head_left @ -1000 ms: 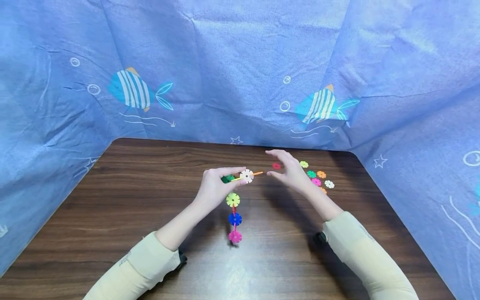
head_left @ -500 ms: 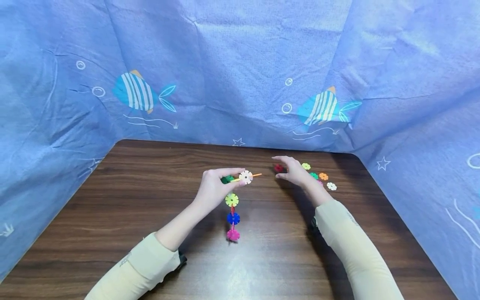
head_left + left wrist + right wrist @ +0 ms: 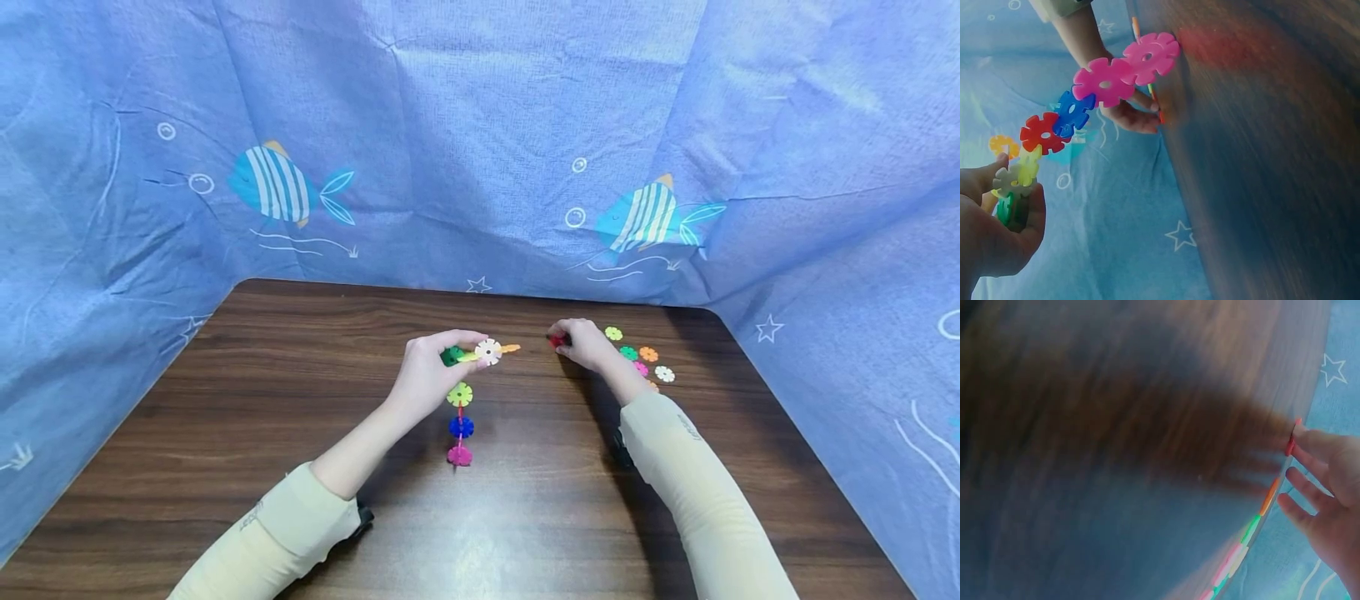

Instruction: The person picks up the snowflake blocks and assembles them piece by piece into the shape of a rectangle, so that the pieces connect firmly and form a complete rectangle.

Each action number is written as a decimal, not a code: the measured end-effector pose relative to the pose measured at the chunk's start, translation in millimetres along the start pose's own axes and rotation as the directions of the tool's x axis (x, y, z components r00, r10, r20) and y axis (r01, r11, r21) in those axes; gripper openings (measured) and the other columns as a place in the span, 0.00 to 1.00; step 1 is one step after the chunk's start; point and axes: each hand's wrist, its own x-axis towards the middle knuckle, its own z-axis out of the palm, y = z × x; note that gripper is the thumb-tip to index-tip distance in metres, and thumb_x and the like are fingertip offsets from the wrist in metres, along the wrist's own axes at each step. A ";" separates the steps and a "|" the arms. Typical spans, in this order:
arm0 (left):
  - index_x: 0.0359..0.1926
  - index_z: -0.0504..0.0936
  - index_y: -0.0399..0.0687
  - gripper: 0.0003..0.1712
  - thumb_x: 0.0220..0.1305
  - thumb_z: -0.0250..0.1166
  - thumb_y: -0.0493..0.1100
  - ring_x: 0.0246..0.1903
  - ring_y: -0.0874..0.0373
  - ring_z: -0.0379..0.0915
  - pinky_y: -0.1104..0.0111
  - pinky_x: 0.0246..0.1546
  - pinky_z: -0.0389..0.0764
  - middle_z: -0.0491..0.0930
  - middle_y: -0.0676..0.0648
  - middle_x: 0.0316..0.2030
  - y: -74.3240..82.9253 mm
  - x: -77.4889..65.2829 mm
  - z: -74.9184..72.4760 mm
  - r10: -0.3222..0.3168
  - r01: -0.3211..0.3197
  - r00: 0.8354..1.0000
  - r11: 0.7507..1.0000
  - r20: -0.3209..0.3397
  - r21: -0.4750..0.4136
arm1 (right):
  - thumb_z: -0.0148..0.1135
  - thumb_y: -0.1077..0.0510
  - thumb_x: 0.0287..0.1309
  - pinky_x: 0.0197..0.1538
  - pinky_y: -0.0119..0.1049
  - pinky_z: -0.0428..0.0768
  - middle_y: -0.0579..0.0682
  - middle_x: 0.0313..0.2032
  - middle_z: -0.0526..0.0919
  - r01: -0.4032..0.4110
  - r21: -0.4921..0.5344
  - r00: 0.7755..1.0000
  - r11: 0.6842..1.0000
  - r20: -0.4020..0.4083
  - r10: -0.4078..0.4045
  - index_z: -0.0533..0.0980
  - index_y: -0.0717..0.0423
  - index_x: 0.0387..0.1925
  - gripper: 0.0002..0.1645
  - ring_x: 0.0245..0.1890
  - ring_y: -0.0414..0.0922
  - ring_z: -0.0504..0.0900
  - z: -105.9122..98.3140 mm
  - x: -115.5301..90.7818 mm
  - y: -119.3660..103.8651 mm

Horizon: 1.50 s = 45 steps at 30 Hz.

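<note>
My left hand (image 3: 427, 375) pinches a chain of linked plastic snowflake discs, raised above the table. The chain's white disc (image 3: 488, 352) sits at the fingertips, with an orange disc (image 3: 512, 348) pointing right and a green disc (image 3: 452, 356) beside the palm. Below the hand hang a yellow-green disc (image 3: 460, 394), a blue disc (image 3: 461, 427) and a pink disc (image 3: 460, 456); a red disc (image 3: 1044, 134) of the chain shows in the left wrist view. On the table at the back right, my right hand (image 3: 592, 343) holds a loose red disc (image 3: 556, 341) between thumb and fingers, partly hiding it.
Several loose discs lie to the right of my right hand, among them a yellow-green one (image 3: 613, 333), an orange one (image 3: 648, 354) and a white one (image 3: 664, 374). The wooden table (image 3: 300, 350) meets a blue fish-print cloth (image 3: 465, 167) at the back.
My right hand has moved away from the chain's orange end, down to the loose red disc, and its fingers have closed on it. The left hand stays nearly still while the hanging chain swings slightly.
</note>
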 end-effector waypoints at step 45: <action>0.42 0.80 0.53 0.16 0.51 0.73 0.42 0.37 0.64 0.80 0.67 0.40 0.78 0.85 0.55 0.35 -0.9 -0.9 -9.4 0.080 -0.080 0.997 0.997 0.005 -0.012 | 0.63 0.59 0.58 0.33 0.30 0.78 0.49 0.33 0.87 0.020 0.293 0.985 0.956 -0.167 0.031 0.83 0.55 0.38 0.07 0.32 0.45 0.84 -35.8 -18.4 -38.2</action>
